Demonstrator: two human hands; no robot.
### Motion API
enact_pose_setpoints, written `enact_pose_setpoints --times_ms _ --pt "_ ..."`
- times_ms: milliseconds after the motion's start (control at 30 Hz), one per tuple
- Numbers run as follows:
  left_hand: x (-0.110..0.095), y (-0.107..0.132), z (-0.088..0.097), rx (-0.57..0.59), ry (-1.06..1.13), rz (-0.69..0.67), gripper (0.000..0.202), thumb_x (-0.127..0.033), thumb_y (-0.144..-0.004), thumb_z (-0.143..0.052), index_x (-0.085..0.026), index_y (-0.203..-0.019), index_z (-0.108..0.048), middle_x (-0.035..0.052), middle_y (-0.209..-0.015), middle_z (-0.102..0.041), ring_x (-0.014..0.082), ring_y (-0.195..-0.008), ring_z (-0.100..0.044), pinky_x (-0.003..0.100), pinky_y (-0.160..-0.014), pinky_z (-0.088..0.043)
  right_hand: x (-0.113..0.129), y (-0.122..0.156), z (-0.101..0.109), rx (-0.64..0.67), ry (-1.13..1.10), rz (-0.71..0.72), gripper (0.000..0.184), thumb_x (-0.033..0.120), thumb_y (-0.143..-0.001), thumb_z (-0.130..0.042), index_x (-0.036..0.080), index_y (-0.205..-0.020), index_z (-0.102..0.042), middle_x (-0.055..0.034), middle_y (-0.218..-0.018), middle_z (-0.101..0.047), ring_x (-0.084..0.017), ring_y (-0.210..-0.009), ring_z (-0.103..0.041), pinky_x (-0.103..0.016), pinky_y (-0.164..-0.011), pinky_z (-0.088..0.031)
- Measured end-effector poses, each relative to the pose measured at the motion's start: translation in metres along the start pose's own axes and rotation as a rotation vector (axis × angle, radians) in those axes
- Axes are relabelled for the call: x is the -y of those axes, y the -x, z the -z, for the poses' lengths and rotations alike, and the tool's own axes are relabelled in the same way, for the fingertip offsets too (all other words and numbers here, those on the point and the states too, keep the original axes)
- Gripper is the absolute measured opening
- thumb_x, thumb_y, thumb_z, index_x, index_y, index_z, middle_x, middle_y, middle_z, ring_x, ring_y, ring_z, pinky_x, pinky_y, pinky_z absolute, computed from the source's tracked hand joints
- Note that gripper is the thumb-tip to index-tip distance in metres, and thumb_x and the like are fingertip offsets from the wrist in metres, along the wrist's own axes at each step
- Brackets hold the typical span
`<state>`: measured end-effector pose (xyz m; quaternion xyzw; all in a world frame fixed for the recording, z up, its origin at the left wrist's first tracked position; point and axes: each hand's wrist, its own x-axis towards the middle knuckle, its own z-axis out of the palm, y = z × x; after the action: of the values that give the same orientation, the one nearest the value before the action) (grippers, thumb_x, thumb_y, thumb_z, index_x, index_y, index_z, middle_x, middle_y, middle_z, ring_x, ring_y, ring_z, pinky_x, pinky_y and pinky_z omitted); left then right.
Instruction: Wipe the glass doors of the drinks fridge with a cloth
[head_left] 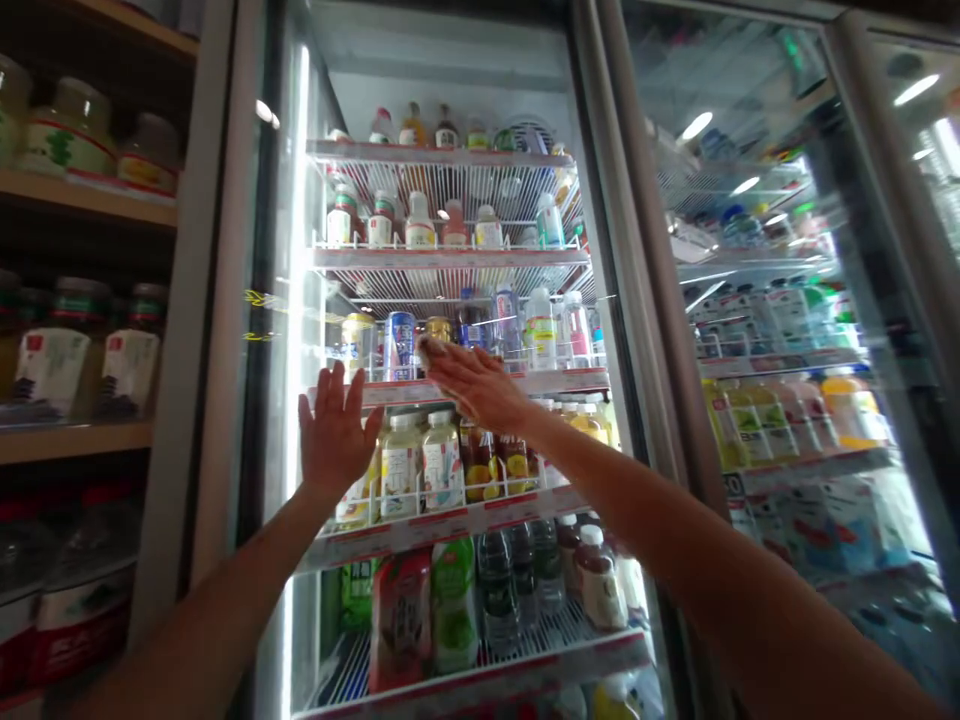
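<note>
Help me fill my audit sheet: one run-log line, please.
left hand: open, raised | right hand: outstretched, with pale wad | ahead: lit drinks cooler

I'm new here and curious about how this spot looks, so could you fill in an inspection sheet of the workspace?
Surface: glass front of a lit fridge.
Job's things: pale, blurred item at the right fingertips, possibly a cloth.
Clutter: bottles and cans on the shelves behind.
Hands: left hand open, fingers spread; right hand stretched out flat; contact with the glass unclear.
Cables: nothing seen.
Surroundings: wooden shelf at left, another fridge at right.
</note>
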<state>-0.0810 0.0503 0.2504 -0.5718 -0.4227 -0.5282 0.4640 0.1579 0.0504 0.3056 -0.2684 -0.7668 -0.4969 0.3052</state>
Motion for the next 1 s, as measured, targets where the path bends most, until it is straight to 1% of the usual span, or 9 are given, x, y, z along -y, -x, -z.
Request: enact_pose_setpoints --times_ms 133,200,267,400,467,633,700,933,1000 --pt "0.001 0.002 0.0 0.004 0.01 -0.002 0.06 -0.047 -0.092 -0.027 -0.012 -0.141 -0.032 0.0174 -0.15 -0.024 0.0292 -0.141 -0.016 0.054 -0.112 -0.01 -0.071 0.032 0.017 -0.282 -0.024 -0.491 0.055 0.027 -0.092 -0.023 0.021 -0.147 -0.017 -0.0053 -0.151 -0.027 -0.025 -0.141 -0.017 -0.056 -0.111 -0.02" --pt "0.001 0.002 -0.001 -0.001 0.009 -0.008 0.06 -0.047 -0.092 -0.027 -0.012 -0.141 -0.031 0.0172 -0.15 -0.023 0.0294 -0.141 -0.016 0.054 -0.112 -0.009 -0.084 0.034 0.018 -0.37 -0.038 -0.611 0.056 0.028 -0.092 -0.023 0.02 -0.147 -0.017 -0.0079 -0.15 -0.027 -0.029 -0.141 -0.016 -0.059 -0.109 -0.022" --pt "0.001 0.001 -0.001 0.0 -0.003 -0.012 0.06 -0.046 -0.092 -0.027 -0.011 -0.141 -0.031 0.0186 -0.15 -0.023 0.0302 -0.141 -0.015 0.055 -0.112 -0.009 -0.067 0.031 0.012 -0.326 -0.045 -0.54 0.055 0.027 -0.091 -0.025 0.02 -0.146 -0.023 -0.0065 -0.15 -0.028 -0.029 -0.141 -0.014 -0.058 -0.11 -0.021" --pt "-0.007 0.007 0.002 0.005 -0.01 -0.025 0.061 -0.046 -0.092 -0.028 -0.01 -0.141 -0.029 0.0199 -0.149 -0.025 0.0298 -0.141 -0.015 0.055 -0.112 -0.009 0.001 0.041 -0.006 -0.055 -0.054 -0.095 0.055 0.023 -0.089 -0.035 0.023 -0.143 -0.028 0.0006 -0.151 -0.028 -0.024 -0.142 -0.009 -0.05 -0.115 -0.017" --pt "-0.014 0.017 0.004 0.043 0.006 -0.095 0.06 -0.045 -0.091 -0.03 -0.013 -0.142 -0.028 0.0173 -0.149 -0.025 0.0276 -0.141 -0.015 0.053 -0.112 -0.009 0.012 0.054 -0.007 0.024 -0.052 0.069 0.058 0.022 -0.087 -0.039 0.025 -0.144 -0.027 0.0028 -0.151 -0.027 -0.021 -0.143 -0.009 -0.047 -0.115 -0.017" --pt "-0.026 0.045 0.001 0.148 -0.042 -0.228 0.056 -0.044 -0.092 -0.032 -0.016 -0.14 -0.033 0.0133 -0.148 -0.029 0.0248 -0.141 -0.014 0.05 -0.113 -0.009 -0.042 0.062 0.001 -0.27 -0.02 -0.447 0.059 0.025 -0.091 -0.031 0.025 -0.147 -0.015 -0.0041 -0.153 -0.023 -0.024 -0.141 -0.017 -0.053 -0.111 -0.021" --pt "-0.027 0.049 -0.003 0.136 -0.067 -0.226 0.056 -0.045 -0.092 -0.031 -0.015 -0.14 -0.034 0.0137 -0.148 -0.029 0.0249 -0.141 -0.014 0.049 -0.113 -0.008 -0.048 0.056 0.0 -0.327 -0.019 -0.536 0.058 0.026 -0.091 -0.03 0.023 -0.147 -0.016 -0.0053 -0.151 -0.026 -0.026 -0.141 -0.017 -0.054 -0.112 -0.02" --pt "-0.016 0.053 0.005 0.153 -0.076 -0.2 0.054 -0.042 -0.092 -0.031 -0.014 -0.138 -0.037 0.0137 -0.148 -0.03 0.0251 -0.141 -0.017 0.048 -0.113 -0.012 0.034 0.08 -0.016 0.056 -0.06 0.143 0.062 0.02 -0.085 -0.042 0.023 -0.144 -0.025 0.0009 -0.153 -0.022 -0.021 -0.143 -0.007 -0.048 -0.115 -0.017" --pt "-0.001 0.061 0.014 0.164 -0.092 -0.155 0.054 -0.041 -0.092 -0.031 -0.015 -0.138 -0.037 0.0139 -0.148 -0.029 0.026 -0.14 -0.019 0.05 -0.112 -0.015 0.028 0.075 -0.011 0.037 -0.062 0.125 0.059 0.02 -0.086 -0.039 0.024 -0.144 -0.025 0.0008 -0.153 -0.022 -0.019 -0.142 -0.011 -0.048 -0.115 -0.016"
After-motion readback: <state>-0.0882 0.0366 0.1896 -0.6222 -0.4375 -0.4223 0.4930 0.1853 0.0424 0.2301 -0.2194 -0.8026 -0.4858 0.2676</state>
